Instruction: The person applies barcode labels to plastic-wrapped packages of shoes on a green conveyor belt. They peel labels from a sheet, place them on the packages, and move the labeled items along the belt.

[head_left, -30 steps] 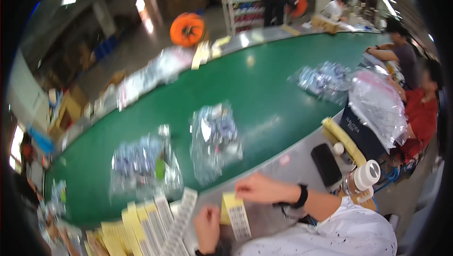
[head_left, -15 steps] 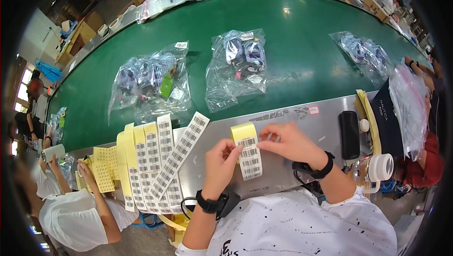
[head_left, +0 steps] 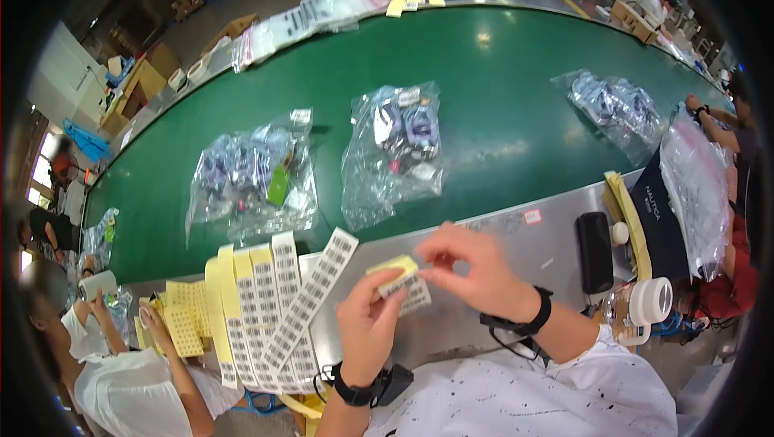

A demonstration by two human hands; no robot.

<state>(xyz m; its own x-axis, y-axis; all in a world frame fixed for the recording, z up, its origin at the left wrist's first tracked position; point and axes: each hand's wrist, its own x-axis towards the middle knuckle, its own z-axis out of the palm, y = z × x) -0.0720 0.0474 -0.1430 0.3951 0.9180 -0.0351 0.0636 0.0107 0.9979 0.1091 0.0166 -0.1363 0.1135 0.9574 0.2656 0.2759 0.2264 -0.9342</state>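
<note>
A short strip of white barcode labels (head_left: 416, 298) on yellow backing is bent over between my hands, above the steel table edge. My left hand (head_left: 369, 320) pinches it between thumb and fingers. My right hand (head_left: 476, 272) is closed, its thumb and fingertips pressed at the strip's right edge; a loose label there cannot be made out. Left of my hands, several long barcode label strips (head_left: 262, 300) lie side by side, with one strip (head_left: 314, 296) slanting across them. Dark bands circle both wrists.
On the green conveyor belt (head_left: 500, 163) lie clear bags of bluish shoes (head_left: 242, 167), (head_left: 403, 135), (head_left: 617, 110). To the right are a black case (head_left: 595, 251), a lidded bottle (head_left: 645, 301) and plastic bags (head_left: 695, 195). A co-worker (head_left: 137, 372) at left handles yellow sticker sheets (head_left: 185, 316).
The strip, held flat and upright before, is now tilted and folded over. My left hand has shifted slightly down; my right hand has turned over the strip's edge. The view has tipped upward.
</note>
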